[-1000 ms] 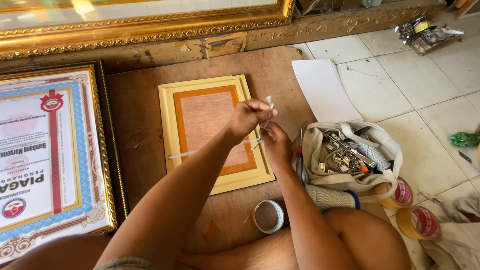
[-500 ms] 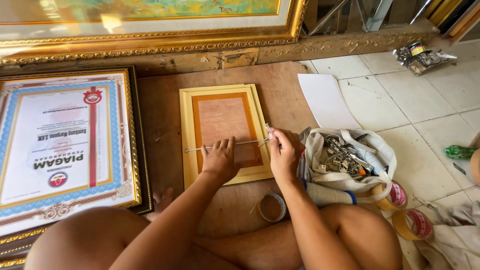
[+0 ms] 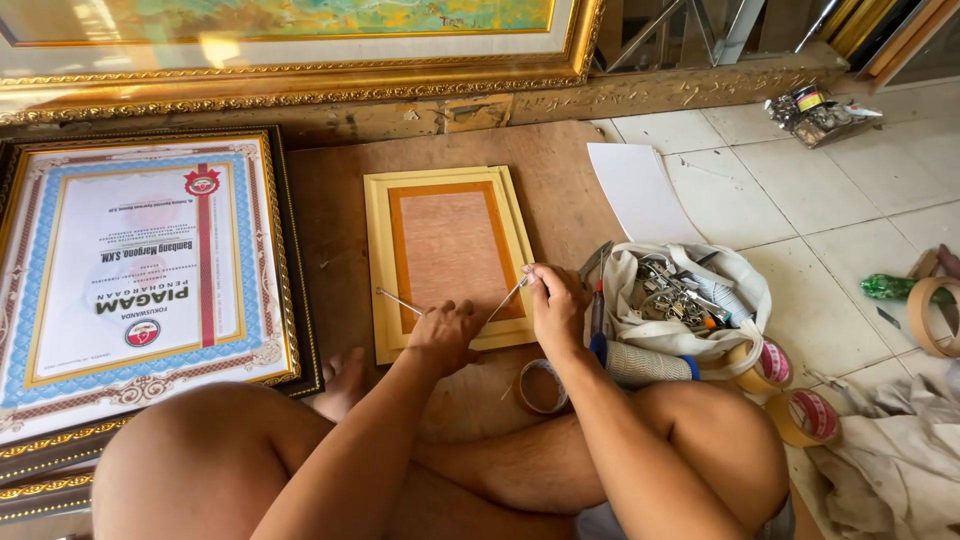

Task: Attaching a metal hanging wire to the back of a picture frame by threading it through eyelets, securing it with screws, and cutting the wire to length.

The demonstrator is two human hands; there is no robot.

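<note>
On the floor (image 3: 760, 200), one yellow frame (image 3: 450, 262) lies face-down; left hand (image 3: 447, 335) and right hand (image 3: 556, 300) each pinch one string (image 3: 505, 300) end.

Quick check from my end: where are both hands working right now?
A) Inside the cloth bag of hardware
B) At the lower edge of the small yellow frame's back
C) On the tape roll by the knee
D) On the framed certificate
B: the left hand and right hand rest at the lower edge of the small yellow frame, each holding a thin strand.
</note>
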